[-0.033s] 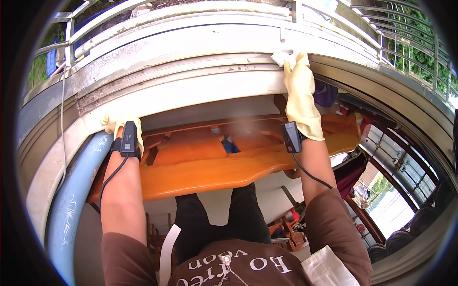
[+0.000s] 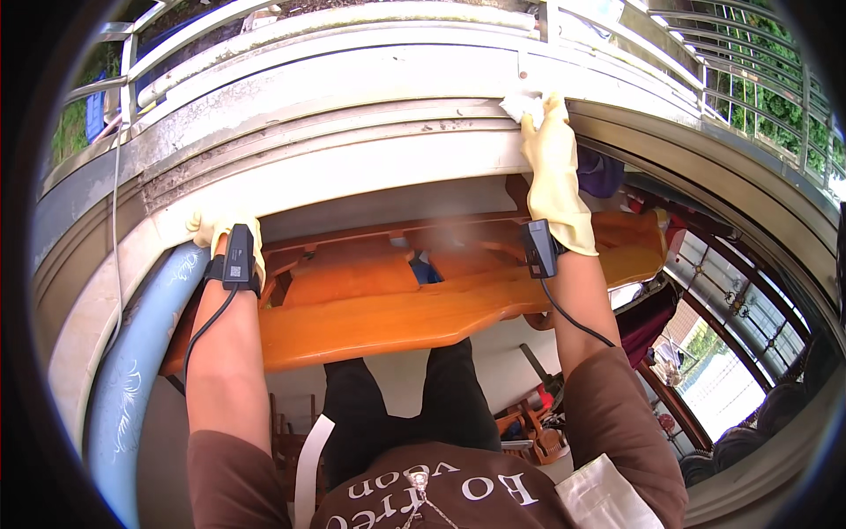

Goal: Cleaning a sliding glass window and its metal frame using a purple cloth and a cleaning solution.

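Note:
Both my hands wear pale yellow rubber gloves. My right hand (image 2: 552, 145) reaches out to the far right part of the window frame, its fingers closed on a crumpled white cloth (image 2: 523, 107). The cloth touches the window track (image 2: 379, 128), which has dark dirt specks in its grooves. At the left, my left hand (image 2: 226, 233) rests on the inner edge of the white window sill (image 2: 352, 167), fingers curled against it. A black device is strapped to each wrist, with a cable running along the forearm.
An orange-brown wooden bench (image 2: 370, 331) lies below the sill, in front of my legs. A light blue patterned roll (image 2: 141, 379) stands at the left beside a thin cable (image 2: 115, 229). Metal railings (image 2: 617, 40) run outside the window. A sliding window frame (image 2: 696, 163) curves away at right.
My right hand and the cloth have shifted very slightly to the left along the track. My left hand stays in place.

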The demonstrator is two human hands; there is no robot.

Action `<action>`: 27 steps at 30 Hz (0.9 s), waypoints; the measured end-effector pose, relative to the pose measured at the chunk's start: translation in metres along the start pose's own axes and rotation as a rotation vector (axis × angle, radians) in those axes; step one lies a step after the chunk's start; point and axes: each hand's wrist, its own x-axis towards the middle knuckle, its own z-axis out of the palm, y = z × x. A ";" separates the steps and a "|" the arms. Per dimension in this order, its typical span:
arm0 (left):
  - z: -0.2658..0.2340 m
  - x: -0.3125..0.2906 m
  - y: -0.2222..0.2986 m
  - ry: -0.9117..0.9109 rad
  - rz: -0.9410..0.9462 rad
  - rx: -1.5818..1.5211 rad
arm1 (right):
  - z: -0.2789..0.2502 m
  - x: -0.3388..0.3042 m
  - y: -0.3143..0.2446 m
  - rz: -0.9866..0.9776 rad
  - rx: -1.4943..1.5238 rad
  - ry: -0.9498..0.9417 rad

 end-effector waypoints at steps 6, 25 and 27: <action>0.059 0.032 -0.007 -0.029 0.012 -0.107 | -0.028 -0.028 -0.077 -0.051 0.603 -0.420; 0.011 -0.027 -0.021 0.121 0.107 0.042 | -0.032 -0.047 -0.061 -0.376 0.398 0.056; 0.017 -0.006 -0.021 -0.119 0.034 -0.076 | -0.034 -0.041 -0.059 -0.045 0.200 -0.042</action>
